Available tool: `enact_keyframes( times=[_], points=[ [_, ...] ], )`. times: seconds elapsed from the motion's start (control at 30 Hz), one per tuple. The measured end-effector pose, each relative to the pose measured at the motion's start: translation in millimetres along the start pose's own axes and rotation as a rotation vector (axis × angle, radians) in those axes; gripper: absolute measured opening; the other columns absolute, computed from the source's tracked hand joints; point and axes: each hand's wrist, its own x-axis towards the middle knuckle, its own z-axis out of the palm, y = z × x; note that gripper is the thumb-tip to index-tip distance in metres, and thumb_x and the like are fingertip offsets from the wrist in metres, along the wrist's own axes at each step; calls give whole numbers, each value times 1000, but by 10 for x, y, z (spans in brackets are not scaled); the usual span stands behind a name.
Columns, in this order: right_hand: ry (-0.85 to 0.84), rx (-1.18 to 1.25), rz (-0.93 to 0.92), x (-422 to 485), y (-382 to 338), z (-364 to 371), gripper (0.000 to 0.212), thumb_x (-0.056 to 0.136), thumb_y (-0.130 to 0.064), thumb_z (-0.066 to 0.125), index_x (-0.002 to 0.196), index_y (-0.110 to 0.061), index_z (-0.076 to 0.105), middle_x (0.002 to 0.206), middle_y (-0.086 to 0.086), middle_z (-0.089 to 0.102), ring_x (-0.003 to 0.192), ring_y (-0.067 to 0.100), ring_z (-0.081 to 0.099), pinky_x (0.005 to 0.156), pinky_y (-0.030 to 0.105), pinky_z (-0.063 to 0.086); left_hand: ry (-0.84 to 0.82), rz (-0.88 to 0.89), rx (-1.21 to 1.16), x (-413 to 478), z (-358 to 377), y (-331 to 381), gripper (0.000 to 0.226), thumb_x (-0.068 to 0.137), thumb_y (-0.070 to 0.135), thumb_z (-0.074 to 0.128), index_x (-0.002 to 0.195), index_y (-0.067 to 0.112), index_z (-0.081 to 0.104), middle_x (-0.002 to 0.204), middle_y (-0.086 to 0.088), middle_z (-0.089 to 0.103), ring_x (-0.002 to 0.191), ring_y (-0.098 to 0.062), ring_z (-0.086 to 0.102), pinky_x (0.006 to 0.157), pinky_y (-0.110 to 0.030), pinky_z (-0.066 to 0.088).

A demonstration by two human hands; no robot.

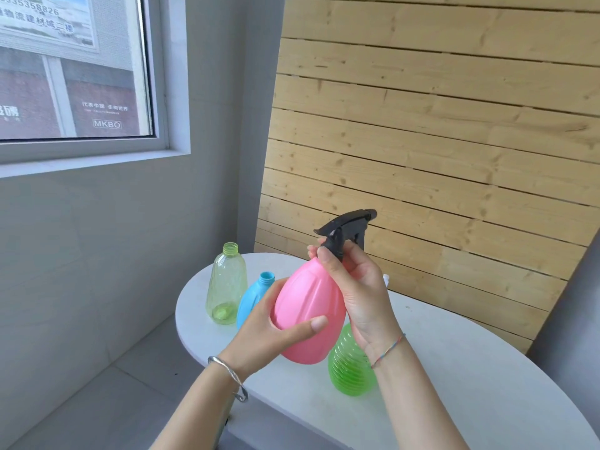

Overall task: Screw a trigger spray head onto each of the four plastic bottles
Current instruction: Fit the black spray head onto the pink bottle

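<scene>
My left hand [276,329] grips the lower body of a pink bottle [308,306], held tilted above the white table [454,368]. A black trigger spray head [344,228] sits on the pink bottle's neck, and my right hand [357,287] pinches its collar. A clear yellow-green bottle [226,284] stands open-necked at the table's far left. Beside it stands a blue bottle [256,297], also without a head and partly hidden by my left hand. A ribbed green bottle [350,368] stands under my right wrist, its neck hidden.
A small white part [386,279] peeks out behind my right hand; I cannot tell what it is. A wooden slat panel [438,141] leans behind the table. A grey wall with a window [71,69] is to the left, with tiled floor below.
</scene>
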Motion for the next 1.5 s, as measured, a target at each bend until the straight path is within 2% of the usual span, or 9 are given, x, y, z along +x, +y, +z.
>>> enact_keyframes(
  times=[0.13, 0.37, 0.5, 0.67, 0.87, 1.0, 1.2, 1.43, 1.5],
  points=[
    [-109, 17, 4, -11, -28, -10, 31, 77, -33, 64, 103, -18, 68, 94, -1, 76, 100, 9, 68, 88, 20, 50, -110, -25, -21, -22, -76, 23, 70, 53, 45, 82, 118, 39, 56, 110, 7, 72, 100, -8, 69, 75, -21, 55],
    [-35, -13, -112, -30, -64, 67, 17, 74, -37, 68, 85, -26, 74, 88, -8, 76, 93, 6, 68, 84, 14, 49, 100, 147, 71, -53, -22, 91, 79, 46, 43, 86, 118, 33, 56, 107, 5, 68, 94, -7, 67, 73, -19, 54],
    [14, -18, -145, -31, -33, 91, 15, 74, -37, 69, 85, -27, 74, 88, -10, 76, 98, 15, 68, 93, 27, 50, 174, 202, 105, -85, 17, 106, 75, 47, 45, 86, 115, 36, 57, 105, 12, 68, 95, -3, 66, 74, -15, 52],
    [-15, -35, -116, -28, -39, 66, 17, 74, -36, 67, 86, -26, 74, 94, -6, 77, 94, 6, 68, 83, 14, 49, 193, 187, 186, -88, 19, 50, 81, 48, 49, 86, 120, 38, 50, 111, 15, 64, 101, -2, 63, 75, -17, 54],
    [-158, -156, -90, -20, -35, 22, 20, 85, -18, 65, 105, -19, 68, 116, 9, 70, 103, 9, 64, 93, 21, 47, 229, 184, 137, -105, -114, 268, 61, 67, 66, 52, 123, 42, 50, 128, 17, 58, 119, 1, 54, 102, -24, 43],
    [-252, -319, -59, -46, 70, 72, 20, 87, -19, 67, 106, -17, 69, 104, 2, 73, 99, 11, 65, 95, 35, 48, 338, 278, 186, -144, -123, 575, 40, 76, 55, 61, 113, 39, 65, 114, 23, 69, 110, 2, 61, 92, -19, 48],
    [-329, -498, -5, -90, 148, 147, 27, 86, -28, 65, 113, -27, 68, 114, -10, 71, 113, 8, 61, 103, 38, 44, 522, 316, 490, -120, -116, 701, 22, 73, 28, 78, 82, 47, 69, 74, 26, 71, 68, -5, 69, 73, -35, 59],
    [-146, -567, -161, -40, -186, -243, 17, 84, -24, 68, 100, -25, 73, 97, -16, 73, 91, -5, 64, 79, 7, 44, 635, 310, 427, -13, -108, 542, 23, 74, 21, 79, 93, 33, 76, 69, 23, 69, 64, 0, 67, 70, -29, 59],
    [-20, -654, -262, -18, -262, -425, 14, 85, -24, 68, 97, -28, 73, 103, -18, 70, 100, -7, 60, 85, 4, 39, 636, 317, 459, 41, -52, 476, 22, 74, 22, 78, 95, 30, 76, 66, 21, 68, 68, 0, 66, 67, -27, 58]
  ],
)
